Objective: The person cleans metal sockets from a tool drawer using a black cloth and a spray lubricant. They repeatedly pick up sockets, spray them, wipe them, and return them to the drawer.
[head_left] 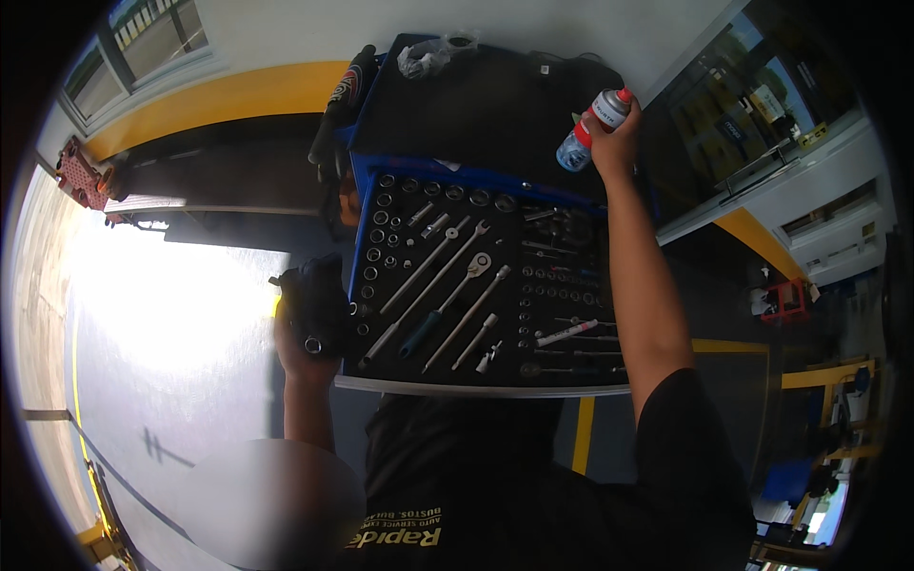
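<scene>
My right hand (617, 143) is closed around a spray can (573, 152), blue and white at one end with a red band and red cap. The can is tilted above the right side of a blue tool cabinet. My left hand (291, 335) grips a bulky black thing (319, 295) beside the left edge of the open drawer (447, 384); its kind is too dark to tell. A silver ring shape (312, 345) shows at its lower side. In the drawer's black foam lie a ratchet (466, 285), extension bars (419, 271), several sockets (374, 255) and a white marker (567, 332).
On the black cabinet top (476, 105) lie clear plastic wrapping (424, 57) and a dark cable (581, 59). A black bottle-like thing (354, 76) hangs at its left side. A dark bench (219, 181) stands left; glass-fronted shelving (743, 114) stands right.
</scene>
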### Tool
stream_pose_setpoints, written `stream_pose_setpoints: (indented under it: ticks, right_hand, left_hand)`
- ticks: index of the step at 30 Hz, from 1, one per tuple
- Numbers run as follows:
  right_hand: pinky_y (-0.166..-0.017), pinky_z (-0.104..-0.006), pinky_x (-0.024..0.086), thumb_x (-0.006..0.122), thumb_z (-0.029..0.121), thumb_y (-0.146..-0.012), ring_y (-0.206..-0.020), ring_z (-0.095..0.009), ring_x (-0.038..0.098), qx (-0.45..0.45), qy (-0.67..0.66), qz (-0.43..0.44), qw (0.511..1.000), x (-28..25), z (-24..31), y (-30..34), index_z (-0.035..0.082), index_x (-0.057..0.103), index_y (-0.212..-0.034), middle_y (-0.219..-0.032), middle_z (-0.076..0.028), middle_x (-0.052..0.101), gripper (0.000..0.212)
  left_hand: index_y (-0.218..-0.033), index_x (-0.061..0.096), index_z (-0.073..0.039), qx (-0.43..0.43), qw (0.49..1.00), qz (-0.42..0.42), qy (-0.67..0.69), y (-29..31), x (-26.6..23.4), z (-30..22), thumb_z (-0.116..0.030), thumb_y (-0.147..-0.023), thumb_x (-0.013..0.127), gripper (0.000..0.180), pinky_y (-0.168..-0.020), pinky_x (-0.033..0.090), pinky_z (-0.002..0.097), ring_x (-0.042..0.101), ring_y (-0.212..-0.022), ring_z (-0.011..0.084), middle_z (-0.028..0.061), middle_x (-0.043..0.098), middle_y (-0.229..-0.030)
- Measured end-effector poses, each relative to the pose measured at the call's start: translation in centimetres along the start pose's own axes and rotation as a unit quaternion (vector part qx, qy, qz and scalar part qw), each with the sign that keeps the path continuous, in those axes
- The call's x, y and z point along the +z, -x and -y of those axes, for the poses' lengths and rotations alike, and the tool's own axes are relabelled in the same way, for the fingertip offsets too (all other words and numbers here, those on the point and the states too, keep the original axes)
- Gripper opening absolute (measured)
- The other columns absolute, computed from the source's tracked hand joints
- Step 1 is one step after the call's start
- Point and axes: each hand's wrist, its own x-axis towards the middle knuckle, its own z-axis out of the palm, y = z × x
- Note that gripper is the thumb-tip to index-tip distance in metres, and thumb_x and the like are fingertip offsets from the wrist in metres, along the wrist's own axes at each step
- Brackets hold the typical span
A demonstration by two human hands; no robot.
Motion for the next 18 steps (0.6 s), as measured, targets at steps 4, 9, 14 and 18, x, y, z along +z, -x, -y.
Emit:
stream_pose_setpoints:
  ticks: [4, 9, 14, 18]
  right_hand:
    - [-0.117, -0.0503, 0.047, 0.092, 0.031, -0.084, -0.138, -0.041, 0.059, 0.02, -0.067, 0.032, 0.997, -2.2, -3.4, -1.1, 0.001, 0.042, -0.159, -0.152, -0.028, 0.054, 0.095]
    - [-0.095, -0.0362, 0.056, 0.078, 0.021, -0.101, -0.108, -0.02, 0.068, 0.046, -0.129, 0.136, 0.981, -8.0, 12.1, 8.3, 0.002, 0.054, -0.15, -0.129, -0.013, 0.064, 0.058]
    - [-0.087, -0.0356, 0.06, 0.075, 0.018, -0.103, -0.1, -0.018, 0.074, 0.104, -0.142, 0.445, 0.878, -8.9, 19.6, 29.2, 0.001, 0.06, -0.139, -0.107, -0.011, 0.071, 0.042]
    - [-0.092, -0.0401, 0.061, 0.075, 0.016, -0.102, -0.112, -0.028, 0.075, 0.296, -0.246, 0.353, 0.853, -10.8, 19.7, 31.3, 0.0, 0.056, -0.137, -0.121, -0.017, 0.07, 0.043]
  left_hand:
    - [-0.148, 0.057, -0.003, -0.053, 0.997, -0.026, 0.044, 0.1, 1.2, 3.1, -0.041, -0.118, 0.034, 0.054, -0.103, 0.061, 0.0453, 0.072, -0.117, 0.028, 0.0149, 0.07, -0.135]
    - [-0.148, 0.059, -0.004, -0.119, 0.982, -0.074, 0.127, 0.2, 3.3, 5.5, -0.047, -0.115, 0.035, 0.059, -0.11, 0.057, 0.0506, 0.07, -0.125, 0.0327, 0.018, 0.07, -0.138]
    - [-0.151, 0.056, -0.005, -0.169, 0.965, -0.165, 0.116, -1.8, 5.1, 11.7, -0.05, -0.114, 0.034, 0.062, -0.113, 0.053, 0.0516, 0.068, -0.126, 0.0329, 0.0159, 0.068, -0.14]
    - [-0.136, 0.064, -0.005, -0.163, 0.968, -0.136, 0.133, -2.7, 8.9, 13.6, -0.04, -0.114, 0.039, 0.048, -0.098, 0.058, 0.0477, 0.07, -0.108, 0.0289, 0.0132, 0.072, -0.121]
